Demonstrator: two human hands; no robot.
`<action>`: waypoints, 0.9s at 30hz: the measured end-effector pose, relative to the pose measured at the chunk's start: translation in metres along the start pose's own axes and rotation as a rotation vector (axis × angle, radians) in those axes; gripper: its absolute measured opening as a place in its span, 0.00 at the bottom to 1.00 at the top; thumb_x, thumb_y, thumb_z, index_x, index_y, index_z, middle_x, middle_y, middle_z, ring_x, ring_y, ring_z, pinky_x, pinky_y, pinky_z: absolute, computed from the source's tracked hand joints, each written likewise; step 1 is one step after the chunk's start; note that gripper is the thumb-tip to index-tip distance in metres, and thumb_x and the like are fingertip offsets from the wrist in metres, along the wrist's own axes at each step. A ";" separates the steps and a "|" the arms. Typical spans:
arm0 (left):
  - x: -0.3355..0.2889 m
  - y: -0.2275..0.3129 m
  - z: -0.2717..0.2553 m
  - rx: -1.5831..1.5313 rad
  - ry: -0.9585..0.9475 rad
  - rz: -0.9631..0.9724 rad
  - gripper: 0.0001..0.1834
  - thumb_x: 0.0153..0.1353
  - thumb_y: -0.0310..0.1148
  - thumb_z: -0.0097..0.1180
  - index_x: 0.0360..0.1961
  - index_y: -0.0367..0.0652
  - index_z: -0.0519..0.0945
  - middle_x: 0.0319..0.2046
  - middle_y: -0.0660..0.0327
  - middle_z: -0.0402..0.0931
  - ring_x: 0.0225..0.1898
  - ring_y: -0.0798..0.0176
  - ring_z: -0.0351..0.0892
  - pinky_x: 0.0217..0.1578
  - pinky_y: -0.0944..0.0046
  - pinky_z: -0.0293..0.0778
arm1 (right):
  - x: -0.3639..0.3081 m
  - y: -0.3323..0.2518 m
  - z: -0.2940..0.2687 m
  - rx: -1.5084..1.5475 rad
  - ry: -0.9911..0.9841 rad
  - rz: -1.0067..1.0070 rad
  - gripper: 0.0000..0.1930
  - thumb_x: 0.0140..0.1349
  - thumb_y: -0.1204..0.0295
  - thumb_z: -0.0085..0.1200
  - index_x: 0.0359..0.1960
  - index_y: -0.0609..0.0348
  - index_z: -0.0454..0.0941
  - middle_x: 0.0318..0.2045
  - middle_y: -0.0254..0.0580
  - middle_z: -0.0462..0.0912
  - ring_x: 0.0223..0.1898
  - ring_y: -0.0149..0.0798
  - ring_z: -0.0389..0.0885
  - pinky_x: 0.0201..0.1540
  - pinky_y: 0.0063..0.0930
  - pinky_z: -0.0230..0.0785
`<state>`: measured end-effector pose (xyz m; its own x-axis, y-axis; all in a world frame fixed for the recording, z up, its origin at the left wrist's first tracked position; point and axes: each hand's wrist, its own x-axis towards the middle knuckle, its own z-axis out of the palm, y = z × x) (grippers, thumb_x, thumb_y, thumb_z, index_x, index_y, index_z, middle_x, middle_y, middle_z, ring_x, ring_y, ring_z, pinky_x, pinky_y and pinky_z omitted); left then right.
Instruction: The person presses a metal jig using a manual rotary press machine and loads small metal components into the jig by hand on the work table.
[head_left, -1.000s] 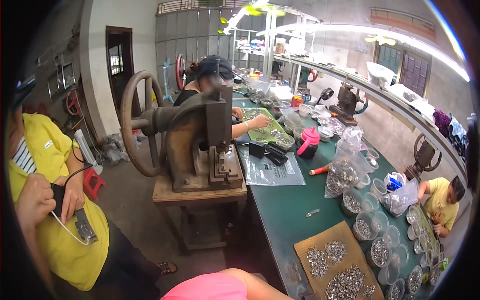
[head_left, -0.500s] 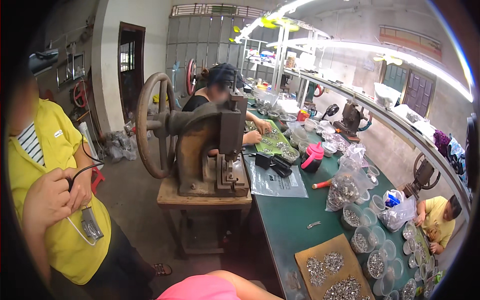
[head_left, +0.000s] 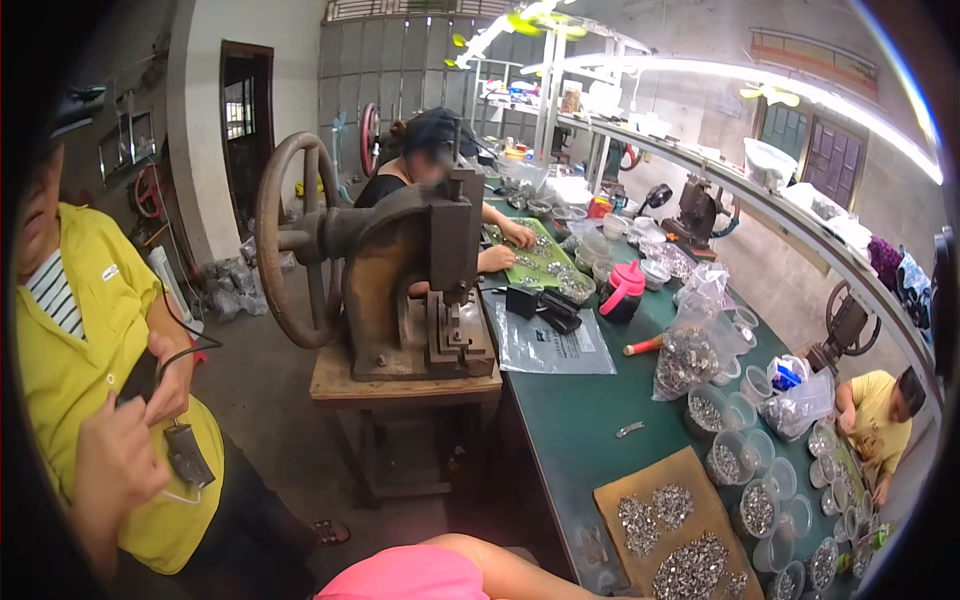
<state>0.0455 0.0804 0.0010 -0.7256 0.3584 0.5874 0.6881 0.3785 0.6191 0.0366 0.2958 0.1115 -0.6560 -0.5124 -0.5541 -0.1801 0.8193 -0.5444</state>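
Observation:
Neither of my hands shows. A pink sleeve (head_left: pixel 410 577) and a bare forearm (head_left: pixel 505 566) come in at the lower edge, and the forearm runs right, toward the brown board (head_left: pixel 610 505). Its hand is out of the picture. On that board lie two small piles of shiny metal pieces (head_left: pixel 637 526) and one bigger heap (head_left: pixel 692 568). A small silver metal part (head_left: pixel 630 430) rests on the green table (head_left: pixel 560 430) beyond the board. Clear plastic tubs (head_left: pixel 757 508) of similar pieces stand along the board's right side.
At left, a person in yellow (head_left: pixel 130 300) holds a small grey device (head_left: pixel 187 455) with cables. A hand-wheel press (head_left: pixel 400 270) stands on a wooden stand. Across the table are bagged pieces (head_left: pixel 685 360), a pink-lidded jug (head_left: pixel 622 290) and two people (head_left: pixel 420 165) (head_left: pixel 880 420) working.
The whole view has shifted slightly. One hand of the person in yellow has moved down, away from the other, and the grey device has turned. My forearm reaches a little further right.

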 end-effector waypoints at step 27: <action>-0.058 -0.021 -0.121 0.533 0.033 -0.121 0.32 0.47 0.42 0.76 0.55 0.47 0.82 0.55 0.53 0.73 0.64 0.39 0.67 0.65 0.30 0.60 | 0.033 0.024 0.041 -0.293 0.653 -0.313 0.23 0.58 0.63 0.69 0.55 0.52 0.81 0.31 0.39 0.78 0.27 0.45 0.82 0.30 0.37 0.74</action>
<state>0.0734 -0.0513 0.0174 -0.7929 0.2618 0.5503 0.4982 0.7985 0.3380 0.0407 0.2876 0.0540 -0.8249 -0.5500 0.1306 -0.5547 0.7428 -0.3750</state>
